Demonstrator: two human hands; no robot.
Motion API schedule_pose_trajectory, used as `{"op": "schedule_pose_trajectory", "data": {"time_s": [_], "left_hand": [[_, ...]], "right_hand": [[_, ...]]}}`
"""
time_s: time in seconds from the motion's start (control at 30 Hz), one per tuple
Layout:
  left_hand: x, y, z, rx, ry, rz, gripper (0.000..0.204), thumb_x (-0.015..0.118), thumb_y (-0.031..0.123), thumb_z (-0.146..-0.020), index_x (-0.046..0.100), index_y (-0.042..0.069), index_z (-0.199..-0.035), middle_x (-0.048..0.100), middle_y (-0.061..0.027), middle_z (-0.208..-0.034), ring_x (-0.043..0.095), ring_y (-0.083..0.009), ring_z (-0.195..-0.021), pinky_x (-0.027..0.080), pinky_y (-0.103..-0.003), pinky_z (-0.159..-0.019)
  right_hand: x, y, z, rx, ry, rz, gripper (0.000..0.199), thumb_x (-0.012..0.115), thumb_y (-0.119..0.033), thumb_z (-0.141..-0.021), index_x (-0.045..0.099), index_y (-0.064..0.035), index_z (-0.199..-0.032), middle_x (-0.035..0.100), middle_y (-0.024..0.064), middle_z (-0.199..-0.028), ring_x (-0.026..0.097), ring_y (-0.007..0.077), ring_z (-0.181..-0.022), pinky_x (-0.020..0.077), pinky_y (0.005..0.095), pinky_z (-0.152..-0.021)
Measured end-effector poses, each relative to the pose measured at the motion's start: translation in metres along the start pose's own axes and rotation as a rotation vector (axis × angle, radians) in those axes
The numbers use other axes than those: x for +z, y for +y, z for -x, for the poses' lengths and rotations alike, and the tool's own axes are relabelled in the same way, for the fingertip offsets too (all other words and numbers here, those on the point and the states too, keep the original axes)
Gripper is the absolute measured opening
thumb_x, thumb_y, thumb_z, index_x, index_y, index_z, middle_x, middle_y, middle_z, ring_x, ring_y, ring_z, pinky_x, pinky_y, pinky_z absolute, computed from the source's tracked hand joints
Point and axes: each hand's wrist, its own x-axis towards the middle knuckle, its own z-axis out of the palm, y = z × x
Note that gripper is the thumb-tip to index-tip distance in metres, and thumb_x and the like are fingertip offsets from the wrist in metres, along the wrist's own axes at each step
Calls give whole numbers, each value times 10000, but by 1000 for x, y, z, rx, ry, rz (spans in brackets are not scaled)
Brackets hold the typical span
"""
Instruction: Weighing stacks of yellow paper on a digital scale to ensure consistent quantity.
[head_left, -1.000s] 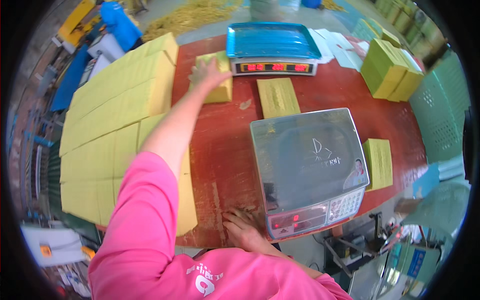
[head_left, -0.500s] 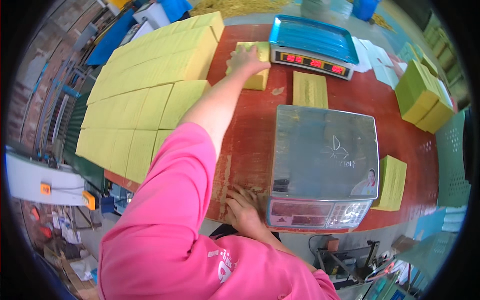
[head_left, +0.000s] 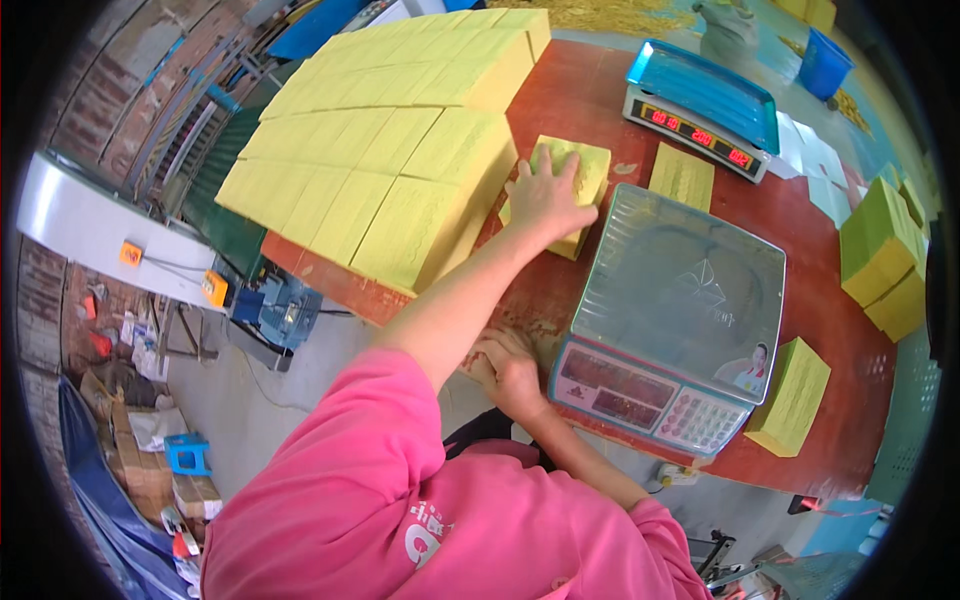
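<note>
My left hand (head_left: 545, 198) lies across a short stack of yellow paper (head_left: 588, 172), its fingers spread over the top and the thumb at the right side. This stack stands on the red table between a large block of yellow paper stacks (head_left: 400, 140) and a scale with a glossy clear-covered top (head_left: 680, 290). At the table's near edge rests my right hand (head_left: 512, 372), holding nothing, its fingers apart and partly bent. It is just left of the near scale.
A second scale with a blue tray (head_left: 705, 95) and lit red digits stands at the far side. Single yellow stacks (head_left: 790, 395) lie around the near scale, and more (head_left: 880, 245) stand at the right edge. Beyond the table is a blue bucket (head_left: 825, 62).
My left hand has drawn the yellow stack toward me, away from the blue-tray scale. The whole view has turned and shifted. My right hand stays by the table's near edge.
</note>
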Motion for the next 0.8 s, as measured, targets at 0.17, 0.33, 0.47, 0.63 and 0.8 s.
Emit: {"op": "schedule_pose_trajectory", "data": {"time_s": [0.17, 0.33, 0.47, 0.63, 0.8], "left_hand": [[-9, -25, 79, 82, -22, -8, 878, 680, 461, -716, 365, 202, -1494, 239, -246, -1557, 353, -490, -1340, 396, -624, -1005], [-21, -58, 170, 164, -8, 29, 913, 732, 455, -704, 356, 197, -1495, 251, -254, -1533, 361, -499, -1312, 414, -622, -961], [-23, -82, 217, 284, 58, 84, 915, 772, 442, -683, 390, 191, -1476, 257, -246, -1525, 366, -495, -1300, 428, -607, -932], [-28, -97, 233, 378, 43, 124, 910, 785, 444, -678, 410, 205, -1473, 259, -231, -1533, 364, -479, -1307, 423, -600, -940], [-36, -122, 261, 386, -36, 135, 946, 781, 448, -685, 368, 199, -1499, 238, -236, -1553, 323, -493, -1354, 348, -600, -1057]], "right_hand": [[-25, -38, 44, 347, -436, -152, 226, 579, 30, -809, 636, -21, -1022, 673, 160, -1036, 639, 352, -1001, 501, 390, -888], [-45, -53, 96, 961, -345, -888, 294, 548, -47, -871, 633, -15, -1151, 694, 107, -1051, 653, 289, -1042, 508, 362, -923], [-25, -15, 119, 1031, -38, -1417, 485, 545, -244, -896, 502, -33, -1331, 587, 122, -1287, 561, 256, -1152, 404, 405, -1047], [15, -35, 95, 1004, 363, -1589, 509, 483, -322, -957, 463, -39, -1380, 516, 99, -1402, 466, 252, -1301, 320, 431, -1117], [37, -64, 96, 979, 394, -1441, 489, 451, -307, -998, 453, -32, -1403, 534, 97, -1382, 504, 239, -1271, 384, 400, -1072]]}}
